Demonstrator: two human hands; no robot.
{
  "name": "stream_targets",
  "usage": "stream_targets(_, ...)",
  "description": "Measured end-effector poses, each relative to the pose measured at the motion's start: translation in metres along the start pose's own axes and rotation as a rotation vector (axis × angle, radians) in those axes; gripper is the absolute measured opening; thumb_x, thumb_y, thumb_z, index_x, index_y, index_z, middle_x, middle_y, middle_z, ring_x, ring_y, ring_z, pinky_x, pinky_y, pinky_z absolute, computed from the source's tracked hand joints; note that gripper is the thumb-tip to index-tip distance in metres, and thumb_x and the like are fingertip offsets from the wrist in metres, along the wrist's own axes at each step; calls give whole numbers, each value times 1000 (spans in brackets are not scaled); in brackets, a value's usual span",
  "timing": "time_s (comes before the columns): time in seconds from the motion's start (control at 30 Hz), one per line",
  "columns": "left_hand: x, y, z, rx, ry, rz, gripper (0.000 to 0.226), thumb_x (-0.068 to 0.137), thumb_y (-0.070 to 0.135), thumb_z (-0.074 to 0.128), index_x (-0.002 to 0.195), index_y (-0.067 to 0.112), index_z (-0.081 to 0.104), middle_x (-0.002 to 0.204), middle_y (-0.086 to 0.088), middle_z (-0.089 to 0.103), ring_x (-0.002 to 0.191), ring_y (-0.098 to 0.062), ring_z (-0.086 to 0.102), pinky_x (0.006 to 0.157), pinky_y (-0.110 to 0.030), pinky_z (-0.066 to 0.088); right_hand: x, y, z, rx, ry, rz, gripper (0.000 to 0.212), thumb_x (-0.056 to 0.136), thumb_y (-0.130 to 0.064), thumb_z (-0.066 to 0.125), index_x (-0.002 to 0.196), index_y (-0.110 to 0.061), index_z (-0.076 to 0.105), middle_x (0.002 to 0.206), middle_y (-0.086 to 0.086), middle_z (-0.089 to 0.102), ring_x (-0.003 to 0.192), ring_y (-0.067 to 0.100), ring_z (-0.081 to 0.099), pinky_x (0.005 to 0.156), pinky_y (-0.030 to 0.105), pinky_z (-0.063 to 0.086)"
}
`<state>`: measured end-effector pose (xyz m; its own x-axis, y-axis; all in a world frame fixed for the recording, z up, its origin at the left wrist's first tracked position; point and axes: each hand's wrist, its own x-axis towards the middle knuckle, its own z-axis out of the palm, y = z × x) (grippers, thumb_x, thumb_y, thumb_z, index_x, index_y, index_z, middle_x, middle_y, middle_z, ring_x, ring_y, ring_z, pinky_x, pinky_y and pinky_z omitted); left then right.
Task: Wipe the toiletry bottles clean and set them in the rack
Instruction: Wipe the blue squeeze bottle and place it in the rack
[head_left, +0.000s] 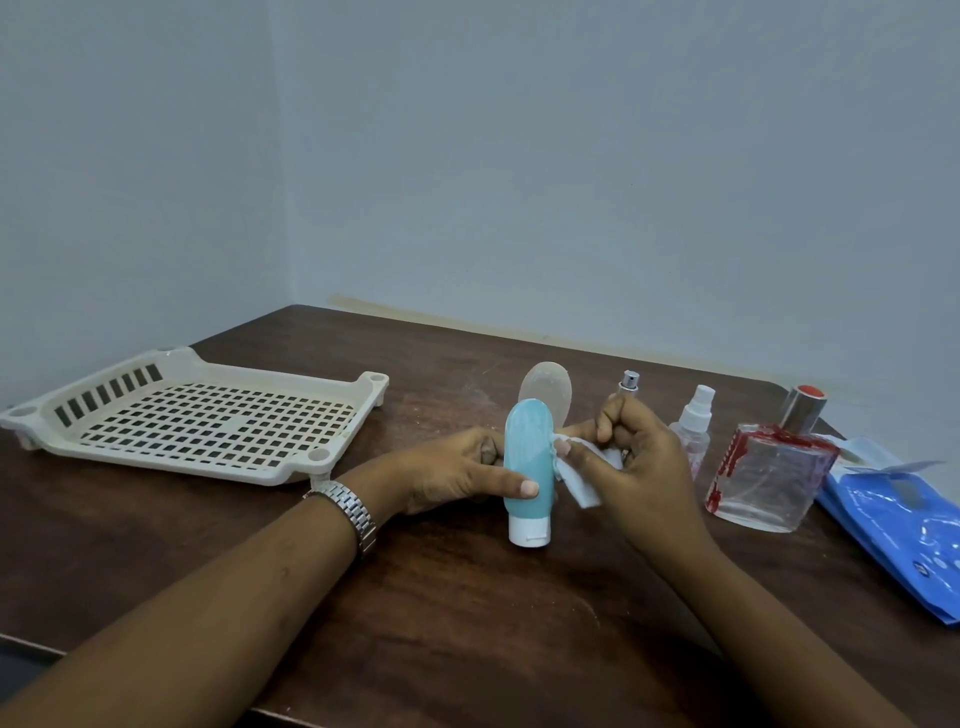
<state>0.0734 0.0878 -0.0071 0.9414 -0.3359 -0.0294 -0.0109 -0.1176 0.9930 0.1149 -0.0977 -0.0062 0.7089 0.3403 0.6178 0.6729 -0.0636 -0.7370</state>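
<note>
No legible text, brand or number found. Small dark mark on blue packet (904, 525), far right of the fingers (610, 415): too blurred to read. Red pattern on square glass bottle (769, 478), just right of fingers: no letters discernible.

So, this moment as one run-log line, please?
phase: wiping | left hand: holds blue tube | right hand: pinches wipe against it | rack: no bottles

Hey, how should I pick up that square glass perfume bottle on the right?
Grip the square glass bottle across its flat front and back faces, coming from the near side: the spray bottle crowds its left, the blue packet its right.
</note>
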Motion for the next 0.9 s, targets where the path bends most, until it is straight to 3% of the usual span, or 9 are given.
stream_targets(0.13,0,-1,0,-13,5,1,19,87,4,59,102,14,65,97,6,73,95,-7,67,85,-19,50,3,0,4,-5,36,-8,29,78,-4,71,71,-18,46,77,10,68,79,16,68,67,36,57)
stream_targets(0.27,-2,1,2,-4,6,0,21,90,0,56,101,16,63,93,10,74,93,-4,67,81,-16,50,1,-2,7,18,82,-44,28,78,-3,71,72,-12,45,76,13,65,78,13,68,65,27,55)
stream_targets(0.43,-1,1,2,1,10,1,18,90,1,56,100,14,64,93,8,74,92,-5,68,81,-17,51,3,2,2,-53,13,-18,27,77,-6,72,73,-12,47,78,14,66,80,16,68,68,42,57)
stream_targets(0.67,-1,-1,3,24,-4,28,17,88,3,58,98,14,66,94,8,73,92,-5,66,83,-18,49,1,-4,8,-33,91,-70,28,78,-5,72,72,-9,45,72,6,65,76,8,67,63,27,54)
stream_targets(0.8,0,-1,2,18,12,22,17,89,3,58,98,15,66,94,8,73,92,-5,66,83,-18,49,2,-2,6,-36,65,-63,28,77,-5,72,72,-8,45,74,12,65,77,12,67,65,35,56)
stream_targets(0.9,0,0,1,20,9,15,18,89,2,57,100,14,66,95,8,74,93,-5,67,83,-18,49,4,-2,7,-31,73,-60,28,78,-4,72,71,-11,46,72,5,65,74,11,67,64,33,56)
